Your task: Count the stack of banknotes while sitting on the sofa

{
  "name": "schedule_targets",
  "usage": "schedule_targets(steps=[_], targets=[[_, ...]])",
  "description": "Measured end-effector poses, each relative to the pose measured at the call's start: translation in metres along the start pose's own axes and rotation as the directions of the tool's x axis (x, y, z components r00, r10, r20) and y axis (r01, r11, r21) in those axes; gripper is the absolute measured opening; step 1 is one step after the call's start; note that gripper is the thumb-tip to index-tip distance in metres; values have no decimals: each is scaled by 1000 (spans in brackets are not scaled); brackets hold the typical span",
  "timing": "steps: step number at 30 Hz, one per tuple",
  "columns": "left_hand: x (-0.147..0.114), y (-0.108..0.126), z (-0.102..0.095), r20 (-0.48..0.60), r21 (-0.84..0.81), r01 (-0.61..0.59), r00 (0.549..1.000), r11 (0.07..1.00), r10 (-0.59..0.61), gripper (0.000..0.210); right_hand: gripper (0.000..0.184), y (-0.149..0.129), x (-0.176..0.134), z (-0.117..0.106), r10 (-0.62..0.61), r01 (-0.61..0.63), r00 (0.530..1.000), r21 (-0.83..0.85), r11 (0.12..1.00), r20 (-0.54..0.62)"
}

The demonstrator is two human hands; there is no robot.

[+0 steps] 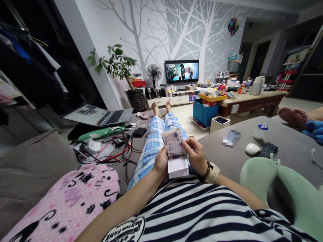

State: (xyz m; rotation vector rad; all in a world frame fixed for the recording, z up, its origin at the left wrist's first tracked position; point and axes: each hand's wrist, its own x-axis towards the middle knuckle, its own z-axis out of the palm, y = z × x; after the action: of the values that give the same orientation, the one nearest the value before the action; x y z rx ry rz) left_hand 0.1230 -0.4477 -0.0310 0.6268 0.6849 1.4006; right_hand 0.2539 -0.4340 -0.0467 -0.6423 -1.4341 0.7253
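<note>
A small stack of banknotes (174,148), purple and white with a figure 5 showing, is held over my lap. My left hand (160,160) grips its left edge, thumb on top. My right hand (195,154) pinches the upper right corner of a note between thumb and finger. Below the top notes, paler paper slips or note ends (178,165) hang toward my striped shirt. A beaded bracelet and a beige watch (213,172) are on my right wrist. Blue plaid trousers (151,144) cover my outstretched legs under the notes.
At left lie an open laptop (113,117), tangled cables (123,144) and a pink blanket (75,198). To the right are a green neck pillow (254,174), a white mouse (252,149), a small keyboard (268,150) and a lidded cup (260,132). Another person's feet (294,117) rest beyond.
</note>
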Motion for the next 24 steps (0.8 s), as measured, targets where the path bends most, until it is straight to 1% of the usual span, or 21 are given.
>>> schedule_targets(steps=[3, 8, 16, 24], targets=[[-2, 1, 1, -22, 31, 20, 1000, 999, -19, 32, 28, -2, 0, 0, 1, -1, 1000, -2, 1000, 9], [-4, 3, 3, -8, 32, 1, 1000, 1000, -1, 33, 28, -2, 0, 0, 3, -3, 1000, 0, 1000, 5], [-8, 6, 10, -19, 60, 25, 1000, 998, -24, 34, 26, 0, 0, 0, -10, 11, 1000, -3, 1000, 11], [-11, 9, 12, -43, 125, -23, 999, 992, 29, 31, 26, -1, 0, -1, -20, 20, 999, 8, 1000, 27]])
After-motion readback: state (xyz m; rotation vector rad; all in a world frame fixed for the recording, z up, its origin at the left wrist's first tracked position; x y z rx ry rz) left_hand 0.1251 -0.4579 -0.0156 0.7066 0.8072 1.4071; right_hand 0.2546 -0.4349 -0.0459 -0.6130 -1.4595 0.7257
